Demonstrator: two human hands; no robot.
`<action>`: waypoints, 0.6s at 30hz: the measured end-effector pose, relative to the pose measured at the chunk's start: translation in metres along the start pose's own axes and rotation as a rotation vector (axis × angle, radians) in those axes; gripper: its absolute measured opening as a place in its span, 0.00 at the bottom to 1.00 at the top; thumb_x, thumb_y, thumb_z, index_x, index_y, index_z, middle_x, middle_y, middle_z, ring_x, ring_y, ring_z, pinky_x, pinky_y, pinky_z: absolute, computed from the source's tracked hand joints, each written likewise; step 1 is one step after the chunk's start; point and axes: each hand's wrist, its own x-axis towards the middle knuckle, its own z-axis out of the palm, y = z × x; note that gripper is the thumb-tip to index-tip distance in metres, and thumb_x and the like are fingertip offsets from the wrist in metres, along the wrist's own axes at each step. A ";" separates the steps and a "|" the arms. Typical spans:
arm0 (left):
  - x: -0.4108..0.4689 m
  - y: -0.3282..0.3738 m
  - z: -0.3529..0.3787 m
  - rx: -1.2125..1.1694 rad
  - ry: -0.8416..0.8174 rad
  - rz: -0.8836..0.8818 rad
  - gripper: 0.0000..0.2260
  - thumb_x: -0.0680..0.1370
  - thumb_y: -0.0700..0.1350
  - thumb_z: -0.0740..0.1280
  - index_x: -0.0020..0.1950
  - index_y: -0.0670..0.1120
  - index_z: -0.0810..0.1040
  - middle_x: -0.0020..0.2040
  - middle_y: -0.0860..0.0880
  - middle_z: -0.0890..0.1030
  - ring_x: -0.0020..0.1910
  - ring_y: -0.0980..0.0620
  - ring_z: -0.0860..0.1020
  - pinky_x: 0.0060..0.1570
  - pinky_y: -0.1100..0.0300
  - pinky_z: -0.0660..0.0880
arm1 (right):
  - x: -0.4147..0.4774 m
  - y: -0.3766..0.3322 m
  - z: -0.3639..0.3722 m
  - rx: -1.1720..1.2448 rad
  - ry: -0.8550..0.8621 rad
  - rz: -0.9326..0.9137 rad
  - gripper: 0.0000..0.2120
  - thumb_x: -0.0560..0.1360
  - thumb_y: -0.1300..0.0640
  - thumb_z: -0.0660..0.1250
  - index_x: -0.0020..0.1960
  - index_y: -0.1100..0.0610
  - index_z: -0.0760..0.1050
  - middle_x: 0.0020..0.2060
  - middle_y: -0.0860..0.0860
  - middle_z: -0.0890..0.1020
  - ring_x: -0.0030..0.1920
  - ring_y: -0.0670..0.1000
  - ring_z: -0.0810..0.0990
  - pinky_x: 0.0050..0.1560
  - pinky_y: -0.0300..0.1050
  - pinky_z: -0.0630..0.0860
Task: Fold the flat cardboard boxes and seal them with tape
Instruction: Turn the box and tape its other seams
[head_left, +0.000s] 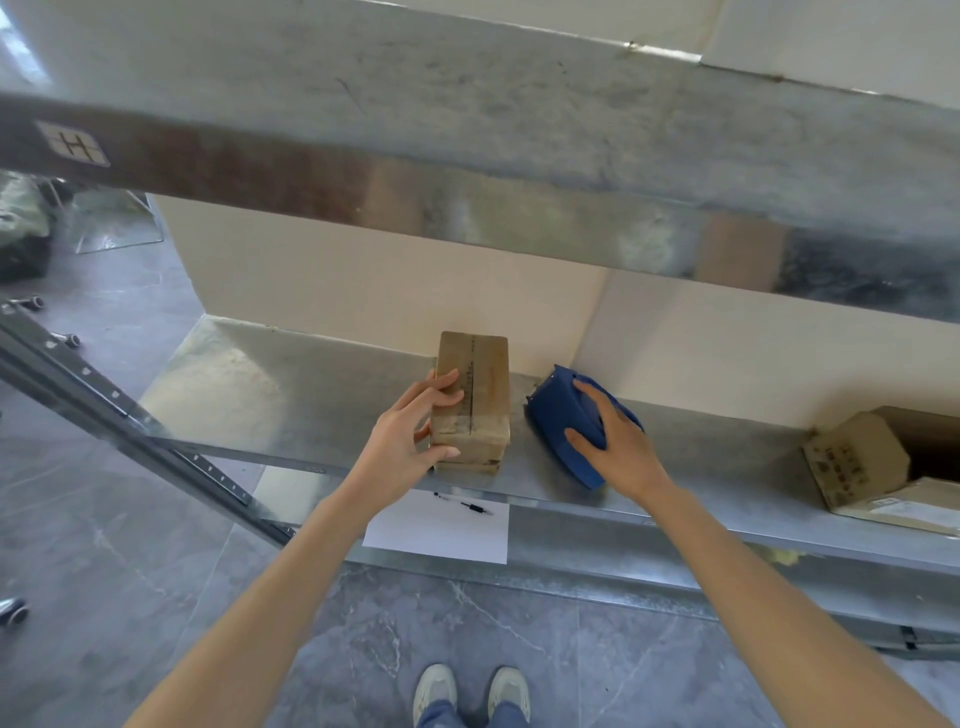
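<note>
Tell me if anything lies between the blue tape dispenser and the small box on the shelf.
Nothing visible does. The right hand grips the tape dispenser beside the small box, which the left hand holds; only a strip of bare shelf separates them.

Bare shelf (260, 395) lies open at centre left, beside the small box (485, 400). An upper shelf (519, 156) overhangs across the top; an open carton (857, 457) blocks the right.

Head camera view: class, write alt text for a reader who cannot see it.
A person's left hand grips a small closed brown cardboard box on a grey metal shelf, while the right hand holds a blue plastic tape dispenser beside it. A larger open cardboard box lies farther right.
</note>
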 end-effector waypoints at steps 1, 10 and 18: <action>0.000 0.000 0.000 -0.005 0.002 0.003 0.26 0.71 0.37 0.77 0.59 0.62 0.74 0.70 0.69 0.68 0.70 0.66 0.67 0.57 0.75 0.71 | 0.000 0.000 -0.001 0.012 0.009 -0.011 0.30 0.80 0.47 0.65 0.77 0.39 0.55 0.63 0.52 0.76 0.55 0.53 0.78 0.54 0.47 0.74; 0.000 0.000 -0.003 -0.005 -0.026 0.009 0.27 0.70 0.42 0.79 0.62 0.63 0.73 0.72 0.66 0.66 0.72 0.62 0.67 0.58 0.70 0.73 | -0.009 -0.031 -0.011 -0.277 0.180 -0.103 0.33 0.76 0.43 0.69 0.77 0.45 0.61 0.63 0.52 0.68 0.61 0.56 0.70 0.56 0.53 0.75; 0.001 0.001 -0.013 -0.131 0.006 -0.044 0.22 0.68 0.49 0.78 0.61 0.53 0.78 0.70 0.62 0.72 0.71 0.59 0.70 0.61 0.49 0.77 | -0.014 -0.090 -0.002 -0.045 0.013 -0.495 0.26 0.76 0.54 0.70 0.73 0.47 0.69 0.69 0.46 0.70 0.68 0.49 0.69 0.65 0.51 0.71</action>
